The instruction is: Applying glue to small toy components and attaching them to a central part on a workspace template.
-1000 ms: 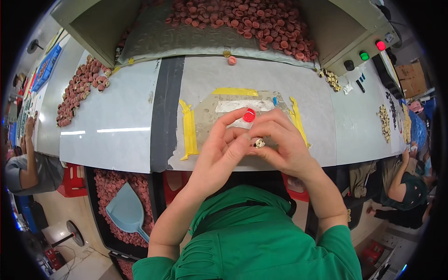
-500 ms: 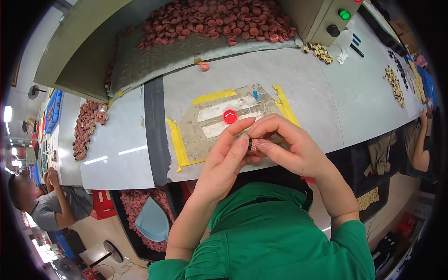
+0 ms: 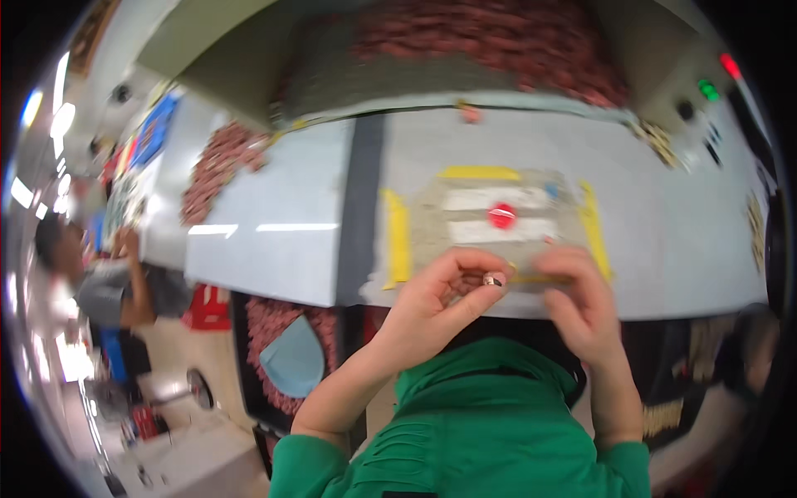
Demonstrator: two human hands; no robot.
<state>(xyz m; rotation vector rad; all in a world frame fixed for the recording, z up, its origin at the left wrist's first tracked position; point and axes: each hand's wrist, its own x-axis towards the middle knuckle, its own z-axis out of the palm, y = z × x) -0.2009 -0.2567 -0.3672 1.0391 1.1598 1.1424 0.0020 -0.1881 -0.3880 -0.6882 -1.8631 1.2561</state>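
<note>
Near the table's front edge my left hand (image 3: pixel 440 311) is closed, pinching a small pink piece (image 3: pixel 498 276) between thumb and fingers. A dark and pale band shows on that piece. To its right, my right hand (image 3: pixel 583 303) is apart from it, thumb and fingers spread and smeared by motion, with nothing I can make out between them. Just beyond both hands lies a grey work pad (image 3: pixel 423 216) with white strips, edged with yellow tape (image 3: pixel 397 236). A round red button-like disc (image 3: pixel 501 217) sits mid-pad, and a small blue bit (image 3: pixel 551 191) is at its far right.
Behind the pad, a heap of reddish-pink cups (image 3: pixel 490 41) lies under a machine housing. More pink pieces (image 3: pixel 220 170) are piled at the left. Below the table edge, a black bin holds pink pieces and a light-blue scoop (image 3: pixel 295 357). A co-worker (image 3: pixel 108 282) sits far left.
My hands have come apart: the left keeps the pink piece while the right has drawn away to the right. The view has turned left, shifting the scene rightward and blurring it.
</note>
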